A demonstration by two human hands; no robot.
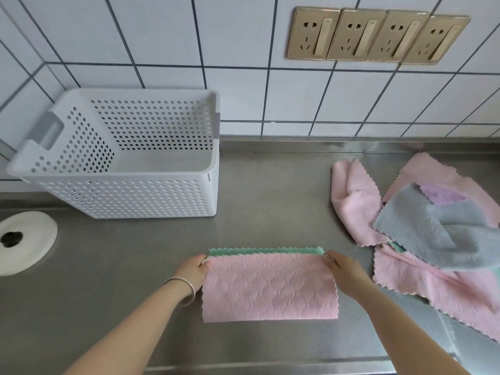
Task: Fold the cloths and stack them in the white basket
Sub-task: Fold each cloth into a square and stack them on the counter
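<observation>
A stainless-steel counter (257, 201) runs under a wall of pale tiles (243, 90) carrying four gold sockets (376, 36). The white basket (121, 196) stands on it against the wall. In front and right of the basket lies a folded pink cloth (269, 286), green edge showing; the left hand (193, 269) and right hand (343, 274) pinch its far corners. Further right of the basket sits a heap of pink and grey cloths (422, 226); left of it, a white drain cover (27, 242).
</observation>
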